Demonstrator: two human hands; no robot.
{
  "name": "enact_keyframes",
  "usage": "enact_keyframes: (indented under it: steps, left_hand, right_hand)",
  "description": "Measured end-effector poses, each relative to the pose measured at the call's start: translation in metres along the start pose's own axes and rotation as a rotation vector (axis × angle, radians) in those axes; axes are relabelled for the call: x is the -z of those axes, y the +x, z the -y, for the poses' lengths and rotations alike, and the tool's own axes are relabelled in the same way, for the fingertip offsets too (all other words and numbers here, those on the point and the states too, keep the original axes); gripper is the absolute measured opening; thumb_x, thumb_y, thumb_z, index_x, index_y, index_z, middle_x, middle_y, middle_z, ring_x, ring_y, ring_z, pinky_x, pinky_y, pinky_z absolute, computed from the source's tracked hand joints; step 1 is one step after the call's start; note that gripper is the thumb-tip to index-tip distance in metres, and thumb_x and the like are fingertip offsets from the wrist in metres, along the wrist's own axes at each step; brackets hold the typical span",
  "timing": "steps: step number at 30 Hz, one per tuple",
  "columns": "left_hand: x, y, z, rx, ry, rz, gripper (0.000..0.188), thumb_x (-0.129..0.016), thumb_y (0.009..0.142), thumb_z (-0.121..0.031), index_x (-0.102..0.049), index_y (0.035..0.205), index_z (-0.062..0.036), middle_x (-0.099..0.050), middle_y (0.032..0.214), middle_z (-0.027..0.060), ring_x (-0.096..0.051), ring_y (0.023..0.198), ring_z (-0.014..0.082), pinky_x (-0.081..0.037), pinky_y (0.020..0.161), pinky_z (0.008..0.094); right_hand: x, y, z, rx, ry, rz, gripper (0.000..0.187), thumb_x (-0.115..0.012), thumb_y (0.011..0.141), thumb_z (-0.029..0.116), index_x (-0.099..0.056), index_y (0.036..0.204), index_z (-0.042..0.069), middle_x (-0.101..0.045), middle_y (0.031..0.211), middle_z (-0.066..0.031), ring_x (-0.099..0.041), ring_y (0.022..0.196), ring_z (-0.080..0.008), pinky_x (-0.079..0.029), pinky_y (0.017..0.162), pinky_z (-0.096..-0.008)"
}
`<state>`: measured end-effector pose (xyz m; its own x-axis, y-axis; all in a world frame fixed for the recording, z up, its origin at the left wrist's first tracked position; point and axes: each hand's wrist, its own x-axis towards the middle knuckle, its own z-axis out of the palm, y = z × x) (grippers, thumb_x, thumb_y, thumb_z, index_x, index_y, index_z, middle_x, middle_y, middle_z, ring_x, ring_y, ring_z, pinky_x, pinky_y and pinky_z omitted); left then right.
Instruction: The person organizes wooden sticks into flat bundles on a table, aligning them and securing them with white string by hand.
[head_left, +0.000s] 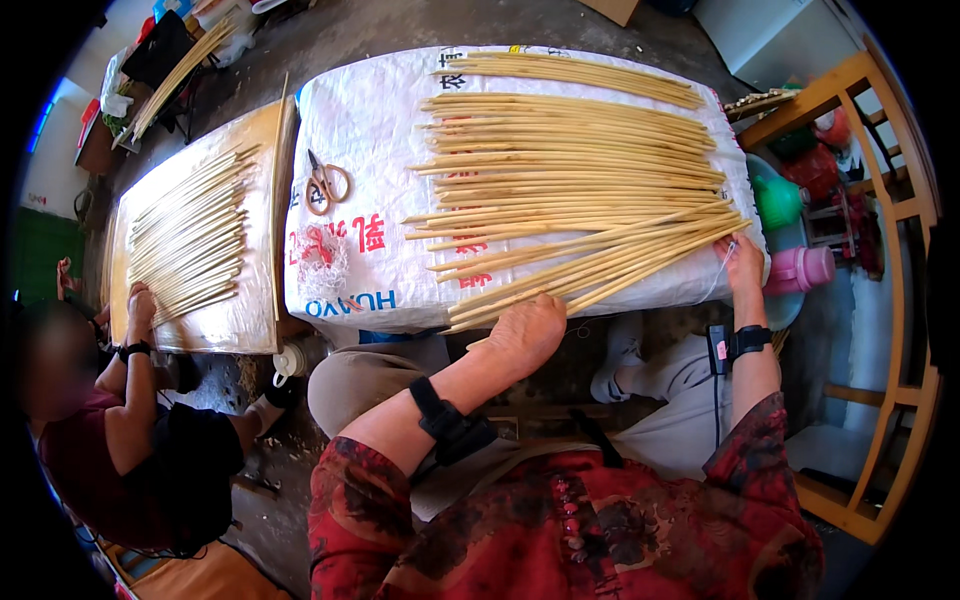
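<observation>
Rows of long, pale yellow plant stalks [570,165] lie side by side across a white printed woven-plastic sheet [350,100] on the table before me. The nearest stalks slant out of line and fan apart toward the left. At the table's near edge my left hand [525,328] is closed around the lowest stalks, its fingertips mostly hidden. My right hand [742,262] is beside the stalks' right ends, fingers pinched on a thin white string [724,262] that trails down over the sheet's edge.
Scissors [326,184] and a tangle of white and pink string [322,262] lie left of the stalks. Another person [140,310] works at a second stalk-covered table [265,190]. At right are a basin [790,235], a pink container [805,270] and a wooden frame [885,390].
</observation>
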<state>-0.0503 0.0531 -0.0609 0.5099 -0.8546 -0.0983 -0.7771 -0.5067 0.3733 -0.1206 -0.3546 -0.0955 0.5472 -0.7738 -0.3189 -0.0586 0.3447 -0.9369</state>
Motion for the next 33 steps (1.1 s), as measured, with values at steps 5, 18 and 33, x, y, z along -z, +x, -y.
enact_keyframes:
  steps: [5, 18, 33]
  left_hand:
    - [0.003, -0.001, -0.001, -0.02, -0.012, -0.017, 0.011, -0.048, 0.071, -0.003, -0.049, 0.081, 0.0012, -0.054, 0.076, 0.0171, -0.06, 0.065, 0.0295, -0.05, 0.052, 0.0348]
    - [0.004, -0.003, 0.001, 0.016, -0.016, 0.037, 0.012, -0.047, 0.071, -0.002, -0.049, 0.082, 0.0011, -0.054, 0.078, 0.0174, -0.06, 0.067, 0.0305, -0.05, 0.054, 0.0367]
    - [0.0, 0.003, 0.007, 0.064, -0.154, -0.009, 0.011, -0.044, 0.079, -0.012, -0.047, 0.078, -0.0008, -0.055, 0.072, 0.0227, -0.056, 0.063, 0.0391, -0.046, 0.055, 0.0469]
  right_hand:
    - [0.003, 0.011, 0.0, -0.01, 0.027, -0.031, 0.021, -0.047, 0.082, 0.012, -0.049, 0.094, -0.006, -0.054, 0.09, -0.0176, -0.056, 0.085, -0.0308, -0.047, 0.079, -0.0442]
    - [-0.002, -0.007, -0.003, -0.041, 0.06, -0.01, 0.023, -0.044, 0.084, 0.012, -0.046, 0.097, -0.007, -0.052, 0.099, -0.0202, -0.054, 0.09, -0.033, -0.045, 0.083, -0.0426]
    - [-0.012, -0.032, 0.014, 0.924, -1.52, 0.148, 0.009, -0.048, 0.076, 0.015, -0.052, 0.078, 0.007, -0.055, 0.087, -0.0097, -0.05, 0.089, -0.0301, -0.042, 0.074, -0.0377]
